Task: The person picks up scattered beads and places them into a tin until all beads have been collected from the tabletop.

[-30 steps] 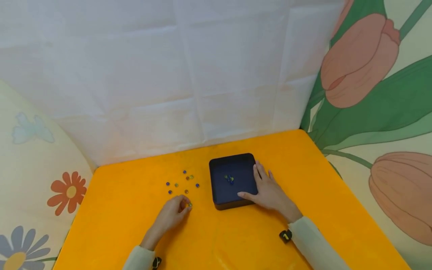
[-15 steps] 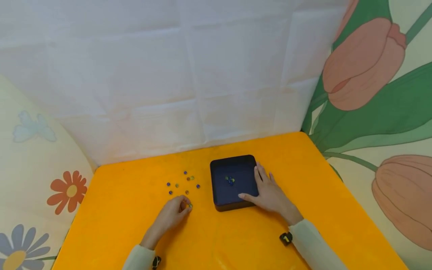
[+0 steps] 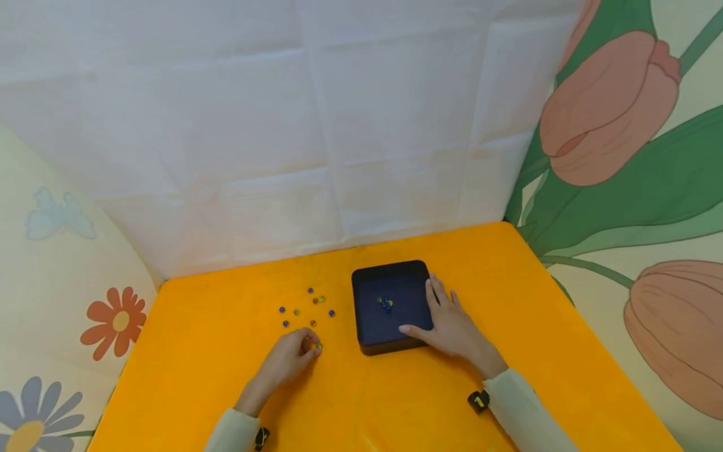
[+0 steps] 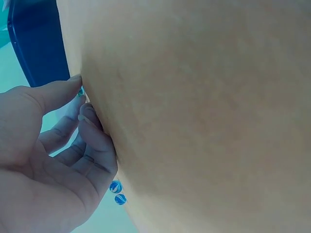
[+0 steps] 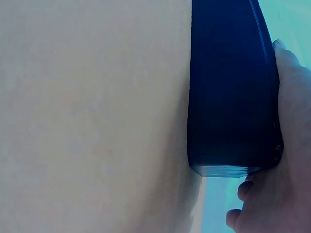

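Observation:
My left hand (image 3: pixel 288 356) is low at the table, pinching a greenish glass marble (image 3: pixel 319 346) between thumb and fingertips. In the left wrist view that marble (image 4: pixel 80 91) shows as a small green spot at the thumb tip. To the right of it stands a square dark tray (image 3: pixel 390 346) with a small cluster of marbles (image 3: pixel 386 303) inside. My right hand (image 3: pixel 452 325) holds the tray by its near right corner, thumb over the near rim and fingers along the right side. The right wrist view shows the tray's dark wall (image 5: pixel 233 97) against the palm.
Several loose marbles, blue, yellowish and amber, lie left of the tray, among them a blue marble (image 3: pixel 331 313) and an amber marble (image 3: pixel 313 323). The yellow table (image 3: pixel 395 402) meets a white backdrop (image 3: pixel 254 157) behind, with flower-patterned cloth (image 3: pixel 621 207) at the sides.
The whole scene has shifted slightly downward in the head view. Both hands keep the same pose, the left at the marble and the right on the tray.

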`<state>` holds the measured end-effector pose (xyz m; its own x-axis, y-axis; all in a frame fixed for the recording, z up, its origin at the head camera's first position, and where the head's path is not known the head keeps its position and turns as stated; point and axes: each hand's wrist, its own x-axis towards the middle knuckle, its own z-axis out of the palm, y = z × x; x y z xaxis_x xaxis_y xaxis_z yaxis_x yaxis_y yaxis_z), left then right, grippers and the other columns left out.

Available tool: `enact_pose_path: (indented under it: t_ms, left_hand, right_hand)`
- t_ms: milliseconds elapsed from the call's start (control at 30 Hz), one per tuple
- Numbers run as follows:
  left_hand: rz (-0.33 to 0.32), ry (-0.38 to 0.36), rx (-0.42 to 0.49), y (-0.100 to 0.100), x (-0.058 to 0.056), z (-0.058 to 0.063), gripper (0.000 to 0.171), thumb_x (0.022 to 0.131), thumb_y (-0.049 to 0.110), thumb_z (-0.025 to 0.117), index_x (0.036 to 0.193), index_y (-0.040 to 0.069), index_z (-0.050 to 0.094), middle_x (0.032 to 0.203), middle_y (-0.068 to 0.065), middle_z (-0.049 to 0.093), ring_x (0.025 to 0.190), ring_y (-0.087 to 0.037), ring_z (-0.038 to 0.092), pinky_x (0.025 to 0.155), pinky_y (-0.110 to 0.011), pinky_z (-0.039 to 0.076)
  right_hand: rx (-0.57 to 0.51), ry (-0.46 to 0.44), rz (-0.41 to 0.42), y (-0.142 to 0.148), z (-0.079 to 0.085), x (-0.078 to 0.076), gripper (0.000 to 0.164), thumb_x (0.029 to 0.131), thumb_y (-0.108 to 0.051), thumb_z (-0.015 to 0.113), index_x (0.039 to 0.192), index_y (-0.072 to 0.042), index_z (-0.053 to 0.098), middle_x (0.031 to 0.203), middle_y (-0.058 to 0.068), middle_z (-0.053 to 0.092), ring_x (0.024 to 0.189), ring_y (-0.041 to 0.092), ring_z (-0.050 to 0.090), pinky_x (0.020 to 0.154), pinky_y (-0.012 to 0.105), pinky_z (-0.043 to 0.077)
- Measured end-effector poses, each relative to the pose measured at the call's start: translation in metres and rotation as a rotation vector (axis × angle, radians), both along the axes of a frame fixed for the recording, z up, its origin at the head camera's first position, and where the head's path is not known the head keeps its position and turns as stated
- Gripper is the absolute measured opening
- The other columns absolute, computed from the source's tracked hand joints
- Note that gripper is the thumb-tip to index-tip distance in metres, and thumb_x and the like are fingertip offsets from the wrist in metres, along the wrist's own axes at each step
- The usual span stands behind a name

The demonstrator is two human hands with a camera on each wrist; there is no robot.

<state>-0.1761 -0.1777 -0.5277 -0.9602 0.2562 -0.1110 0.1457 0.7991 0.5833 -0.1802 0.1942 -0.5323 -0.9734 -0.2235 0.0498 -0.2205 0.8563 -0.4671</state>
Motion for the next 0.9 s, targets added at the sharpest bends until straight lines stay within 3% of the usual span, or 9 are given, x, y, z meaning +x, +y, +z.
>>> enact_pose_path:
  t_ms: [633, 900]
  left_hand:
    - [-0.009, 0.045, -0.024, 0.0004, 0.0013, -0.003, 0.005, 0.099, 0.015, 0.074, 0.101, 0.012, 0.071, 0.075, 0.004, 0.063, 0.064, -0.009, 0.052, 0.059, -0.024, 0.043]
    - [-0.029, -0.013, 0.006, -0.0009, 0.0032, 0.0022, 0.005, 0.104, 0.017, 0.066, 0.108, 0.013, 0.065, 0.07, 0.002, 0.06, 0.056, -0.009, 0.047, 0.052, -0.023, 0.037]
  right_hand:
    - [-0.004, 0.016, 0.002, -0.0011, 0.0006, 0.0016, 0.124, 0.088, -0.083, 0.059, 0.168, -0.002, 0.009, 0.178, 0.017, 0.001, 0.164, 0.043, 0.014, 0.13, 0.063, 0.014]
    - [0.0, 0.01, -0.001, 0.0001, 0.0009, 0.0019, 0.124, 0.088, -0.084, 0.058, 0.168, -0.003, 0.007, 0.178, 0.015, -0.002, 0.164, 0.044, 0.012, 0.13, 0.063, 0.014]
